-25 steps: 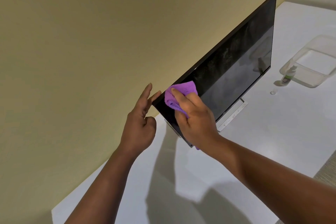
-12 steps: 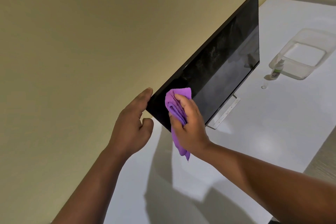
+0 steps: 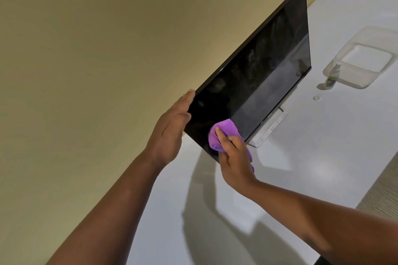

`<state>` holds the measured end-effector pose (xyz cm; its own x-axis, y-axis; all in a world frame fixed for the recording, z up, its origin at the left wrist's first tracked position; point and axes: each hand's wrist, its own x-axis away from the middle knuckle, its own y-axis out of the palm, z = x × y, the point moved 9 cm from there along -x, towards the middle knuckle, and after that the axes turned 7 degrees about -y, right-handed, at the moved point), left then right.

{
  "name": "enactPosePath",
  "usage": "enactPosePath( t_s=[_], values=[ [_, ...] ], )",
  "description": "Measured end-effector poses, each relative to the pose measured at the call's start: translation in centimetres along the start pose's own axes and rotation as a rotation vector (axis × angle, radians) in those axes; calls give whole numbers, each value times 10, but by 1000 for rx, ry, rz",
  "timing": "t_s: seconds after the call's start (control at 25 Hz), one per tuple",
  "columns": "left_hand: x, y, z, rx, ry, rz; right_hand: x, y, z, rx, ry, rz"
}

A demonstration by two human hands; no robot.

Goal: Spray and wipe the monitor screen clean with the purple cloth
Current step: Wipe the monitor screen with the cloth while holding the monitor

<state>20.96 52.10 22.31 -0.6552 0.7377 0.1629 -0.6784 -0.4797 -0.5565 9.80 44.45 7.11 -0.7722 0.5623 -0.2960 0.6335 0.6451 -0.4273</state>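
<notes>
My right hand [image 3: 235, 157], its grip clenched on the bunched purple cloth [image 3: 224, 133], has slid down to the flat black monitor screen's [image 3: 258, 75] lower near corner, my released left hand [image 3: 172, 127] bracing its edge, so upper smears remain

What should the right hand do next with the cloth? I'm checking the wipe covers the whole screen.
Probably sweep the purple cloth up and away along the monitor screen. The right hand presses it at the near lower corner, while pale specks and smears show further along. The left hand rests on the near edge, steadying it.
</notes>
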Motion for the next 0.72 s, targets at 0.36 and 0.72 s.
enactPosePath(
  t_s=[0.36, 0.72],
  values=[
    [-1, -1, -1, 86, -46, 45, -22, 21, -49, -40, -197, -140],
    [4, 4, -1, -65, 8, 137, -30, 12, -54, -208, -97, -50]
  ],
)
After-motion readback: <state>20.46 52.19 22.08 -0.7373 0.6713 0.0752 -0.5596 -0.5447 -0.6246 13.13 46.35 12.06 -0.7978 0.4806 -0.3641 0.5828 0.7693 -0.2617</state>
